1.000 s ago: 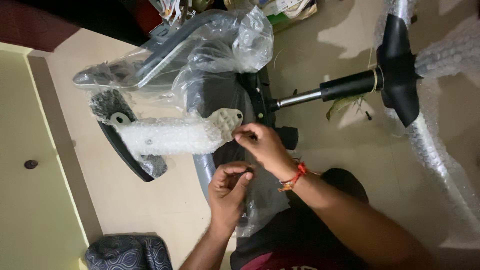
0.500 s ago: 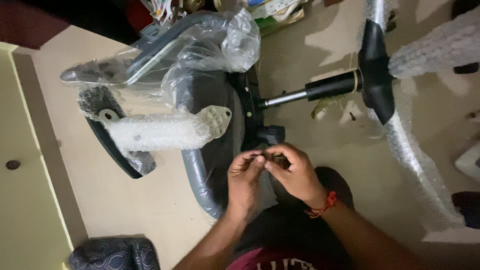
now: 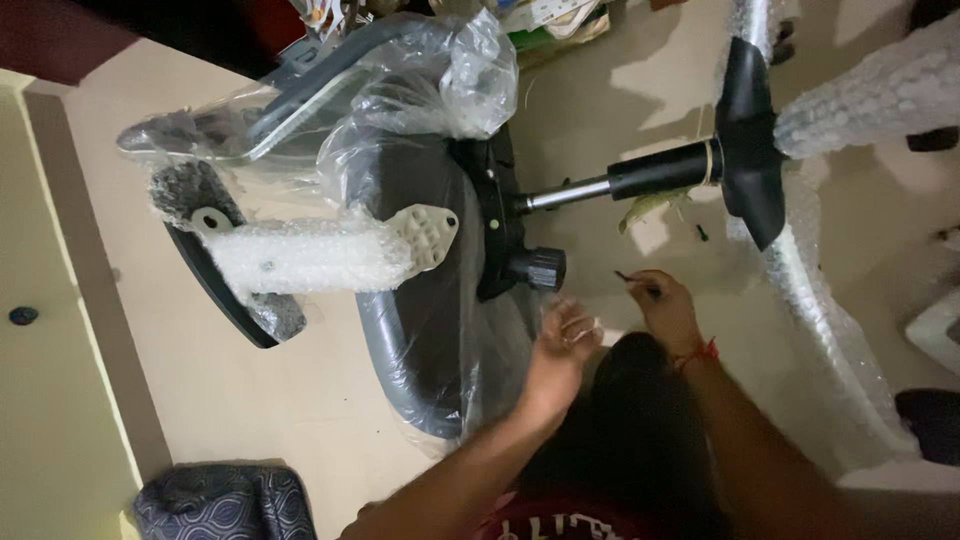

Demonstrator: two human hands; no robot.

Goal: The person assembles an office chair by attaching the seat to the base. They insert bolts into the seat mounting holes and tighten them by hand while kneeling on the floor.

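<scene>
Beige floor, office chair (image 3: pixel 440 300) on side, plastic-wrapped. Right hand (image 3: pixel 668 312) pinches small dark tool (image 3: pixel 630 278) near gas cylinder (image 3: pixel 620 180). Left hand (image 3: pixel 560 350) blurred, fingers spread, touching plastic wrap (image 3: pixel 420 90). Risk: loose wrap snags tool, tool slips.

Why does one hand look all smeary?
In the head view, the left hand is blurred, while the right hand with its small dark tool looks sharper; the light is dim and yellowish, with shiny glare on the plastic wrap over the chair.
</scene>
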